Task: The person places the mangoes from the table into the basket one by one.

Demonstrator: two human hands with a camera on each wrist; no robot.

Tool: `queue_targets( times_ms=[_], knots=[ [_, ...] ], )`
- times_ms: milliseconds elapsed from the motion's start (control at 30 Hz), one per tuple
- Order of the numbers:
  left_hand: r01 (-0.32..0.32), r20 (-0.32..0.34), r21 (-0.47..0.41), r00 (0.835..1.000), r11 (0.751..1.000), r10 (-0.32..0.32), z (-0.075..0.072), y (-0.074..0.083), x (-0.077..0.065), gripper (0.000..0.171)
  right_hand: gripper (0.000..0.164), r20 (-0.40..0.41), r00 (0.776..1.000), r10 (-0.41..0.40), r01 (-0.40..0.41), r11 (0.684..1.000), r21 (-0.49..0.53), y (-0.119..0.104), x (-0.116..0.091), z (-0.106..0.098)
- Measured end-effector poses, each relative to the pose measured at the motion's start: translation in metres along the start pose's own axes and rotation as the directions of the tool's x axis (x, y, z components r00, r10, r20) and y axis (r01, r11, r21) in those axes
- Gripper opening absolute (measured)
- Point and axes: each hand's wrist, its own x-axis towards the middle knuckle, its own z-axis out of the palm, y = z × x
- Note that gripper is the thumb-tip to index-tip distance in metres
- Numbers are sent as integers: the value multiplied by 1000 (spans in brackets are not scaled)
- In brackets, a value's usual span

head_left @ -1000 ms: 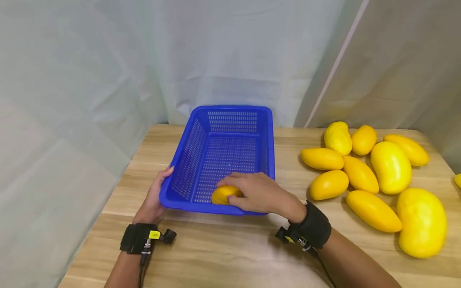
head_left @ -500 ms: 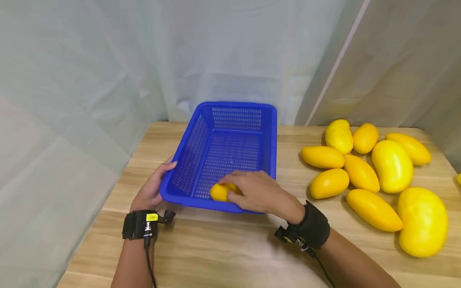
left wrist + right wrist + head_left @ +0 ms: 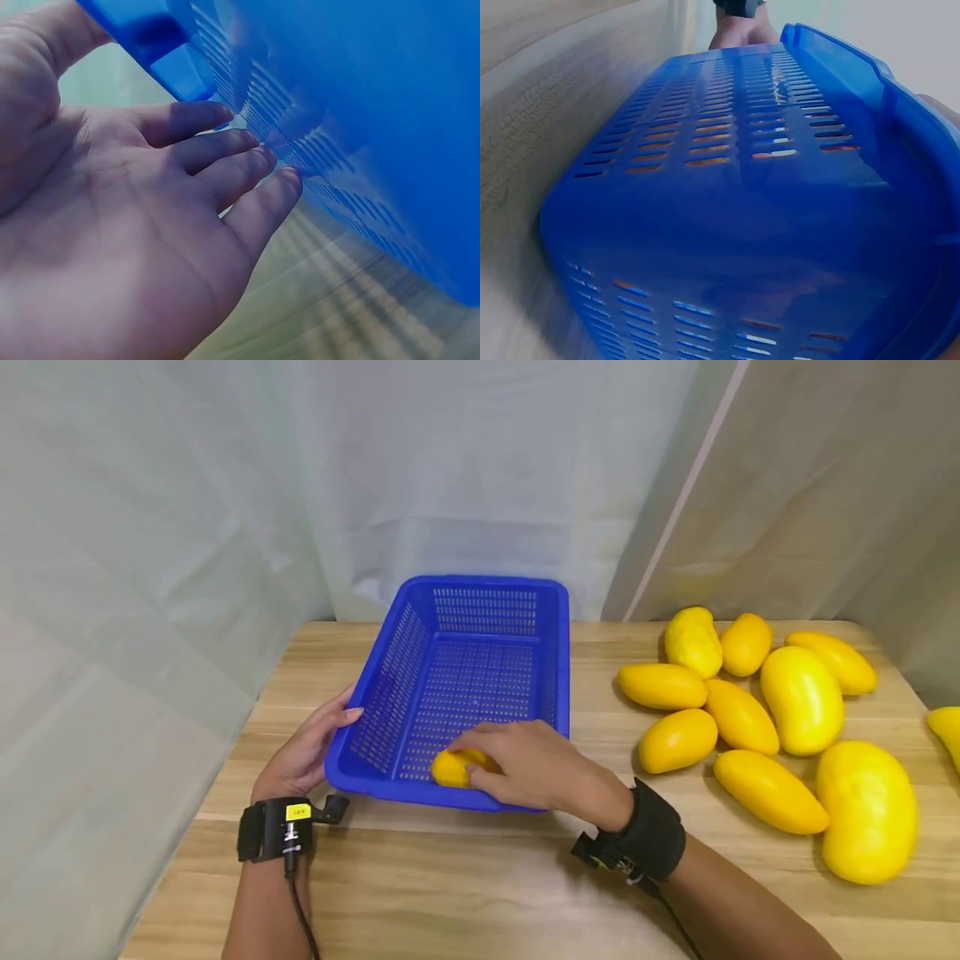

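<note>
Head view bright, soft-lit; wrist views dimmer, blue-cast, hazy.
Highlight on a large, glossy yellow kidney-shaped fruit (image 3: 802,700); faint glare and soft shadow on the pale wood-grain tabletop (image 3: 450,893). Left wrist view: patchy shade across the bare left hand (image 3: 127,217), striped light on the tabletop. Right wrist view: blue rectangular slotted plastic basket (image 3: 705,217) slightly blurred, upper-right background washed out; colour behind slots possibly orange, too soft to confirm.

Location: apparently a curtained recording booth. Indicators: pale sheeting (image 3: 465,468) hanging at the left and far sides of the wood-grain counter (image 3: 450,893); strap-mounted, cabled wrist cameras (image 3: 334,810).
</note>
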Motion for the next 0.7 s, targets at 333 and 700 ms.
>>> queue_targets(
  times_ms=[333, 700],
  knots=[
    [56, 45, 238, 997, 970, -69, -10, 12, 21, 64, 31, 5, 998, 61, -62, 998, 29, 10, 3, -2],
    [21, 69, 158, 997, 987, -32, -15, 18, 44, 59, 28, -16, 998, 66, -65, 998, 27, -5, 10, 2]
  ],
)
